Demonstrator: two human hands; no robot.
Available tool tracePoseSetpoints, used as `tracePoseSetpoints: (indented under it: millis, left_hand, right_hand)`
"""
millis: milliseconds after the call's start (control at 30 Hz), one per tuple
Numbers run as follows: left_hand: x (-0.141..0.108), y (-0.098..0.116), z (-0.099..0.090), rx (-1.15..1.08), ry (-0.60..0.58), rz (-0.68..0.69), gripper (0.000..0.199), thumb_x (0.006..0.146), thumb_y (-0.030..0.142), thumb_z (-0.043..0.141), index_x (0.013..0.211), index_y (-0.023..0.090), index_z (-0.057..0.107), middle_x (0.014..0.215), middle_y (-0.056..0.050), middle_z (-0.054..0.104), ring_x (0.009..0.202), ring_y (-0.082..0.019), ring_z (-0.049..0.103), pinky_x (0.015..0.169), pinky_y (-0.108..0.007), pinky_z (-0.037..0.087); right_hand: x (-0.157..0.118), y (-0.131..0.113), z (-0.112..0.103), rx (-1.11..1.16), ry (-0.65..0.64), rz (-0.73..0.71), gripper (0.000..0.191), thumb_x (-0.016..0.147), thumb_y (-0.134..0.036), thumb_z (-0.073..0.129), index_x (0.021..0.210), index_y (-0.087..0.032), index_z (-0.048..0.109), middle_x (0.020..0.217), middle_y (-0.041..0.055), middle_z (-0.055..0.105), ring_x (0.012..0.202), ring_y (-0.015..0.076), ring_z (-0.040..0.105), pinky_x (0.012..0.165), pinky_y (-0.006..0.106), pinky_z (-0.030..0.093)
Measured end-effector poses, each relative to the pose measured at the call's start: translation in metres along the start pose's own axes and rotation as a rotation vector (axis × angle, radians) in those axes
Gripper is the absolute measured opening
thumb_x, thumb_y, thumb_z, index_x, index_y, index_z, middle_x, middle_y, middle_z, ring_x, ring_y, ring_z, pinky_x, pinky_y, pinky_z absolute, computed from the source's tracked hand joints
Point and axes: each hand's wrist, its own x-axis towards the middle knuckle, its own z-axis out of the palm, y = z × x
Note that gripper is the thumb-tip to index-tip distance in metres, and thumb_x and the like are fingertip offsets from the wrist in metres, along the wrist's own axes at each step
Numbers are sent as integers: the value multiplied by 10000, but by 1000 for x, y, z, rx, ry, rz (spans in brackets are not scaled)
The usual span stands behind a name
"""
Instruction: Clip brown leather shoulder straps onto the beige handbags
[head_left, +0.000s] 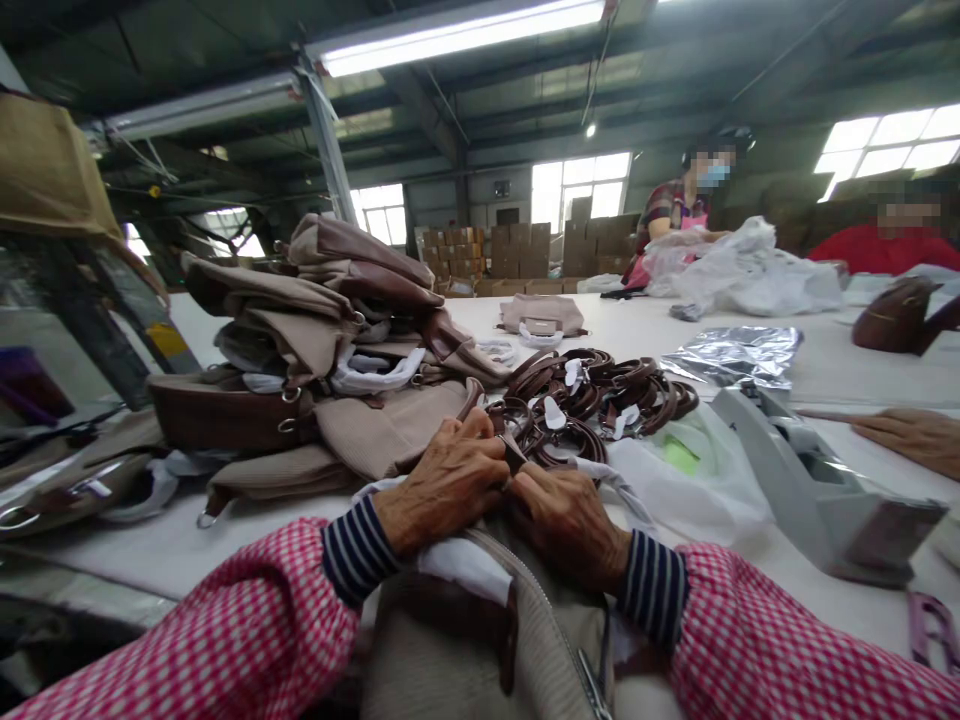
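Observation:
A taupe ribbed handbag [420, 640] with a zipper and a white-wrapped handle lies right in front of me. At its far end, my left hand [454, 480] is closed, thumb and fingers pinching a small dark brown piece of the bag. Close against it, my right hand [566, 520] is closed on the same spot, its fingers curled in. The fingers partly hide what is pinched there. Just beyond my hands is a heap of coiled brown leather straps [600, 390] with white wrapping on their buckles.
More taupe and brown handbags [315, 310] are piled at left. A grey tape dispenser [817, 490], a purple-handled tool [930, 630] and silver film [739, 355] lie right. Another person's hand [911, 437] rests at the right edge. Two people work across the table, near clear plastic [750, 270].

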Motion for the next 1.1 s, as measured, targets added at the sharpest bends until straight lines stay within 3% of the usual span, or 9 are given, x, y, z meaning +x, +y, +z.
tracePoseSetpoints:
  millis: [100,233,400,533,700,833,967,1033,1100]
  left_hand:
    - [2,3,7,-81,-13,-47,61,942,323,753,919,267,756,1019,-4,710,1166,-276,467,910,-442,340]
    - [4,10,17,-98,3,-123,92,971,311,713,919,254,763,990,-8,724,1158,-277,476,913,-449,352]
    - [12,14,20,-22,-11,-131,134,974,210,660,858,198,725,939,-39,711,1127,-296,484,861,-441,385]
    - [2,25,12,-35,74,-100,147,949,136,626,813,178,665,927,-52,679,1088,-292,473,872,-437,405]
    - [-25,45,0,-64,178,3,212,938,78,582,772,204,629,857,-30,662,982,-270,478,857,-426,394]
    - [-25,45,-1,77,171,41,204,871,29,635,762,201,639,851,-28,677,1023,-284,506,876,-435,399]
    - [-9,40,4,154,158,144,185,876,23,616,858,196,678,987,-34,723,1219,-294,522,1105,-508,359]
    - [2,40,7,173,90,111,192,884,29,591,915,188,694,1064,-62,724,1290,-303,509,1172,-539,332]
    - [14,41,8,162,-41,10,210,899,31,542,919,173,695,1056,-91,707,1189,-291,572,1108,-513,430]
  right_hand:
    - [-2,4,2,76,-95,128,118,931,-107,571,837,-177,591,768,21,649,621,150,561,579,296,302]
    - [-2,11,4,232,-219,268,97,880,-79,611,866,-174,599,828,38,683,716,174,618,634,284,352]
    - [-5,14,-6,299,-229,328,159,864,-48,607,970,-167,603,899,37,694,816,169,651,725,271,426]
    - [-21,-7,-26,244,-204,210,106,912,-211,650,990,-170,593,945,47,673,841,184,611,697,299,403]
    - [-35,-41,-53,211,-308,-47,379,973,-586,585,999,-208,572,1011,32,637,802,176,512,628,335,325]
    - [-36,-44,-57,142,-347,-20,350,980,-556,545,1127,-238,564,1187,72,590,1022,254,484,782,384,380]
    - [-37,-42,-46,120,-420,0,410,958,-540,544,1226,-230,547,1194,120,559,1011,278,459,810,415,404]
    - [-37,-43,-39,133,-453,-15,420,951,-499,558,1250,-206,549,1217,141,562,1030,288,464,813,415,418]
    - [-38,-44,-33,139,-497,-13,422,929,-506,589,1200,-183,576,1220,156,576,1039,297,475,799,410,433]
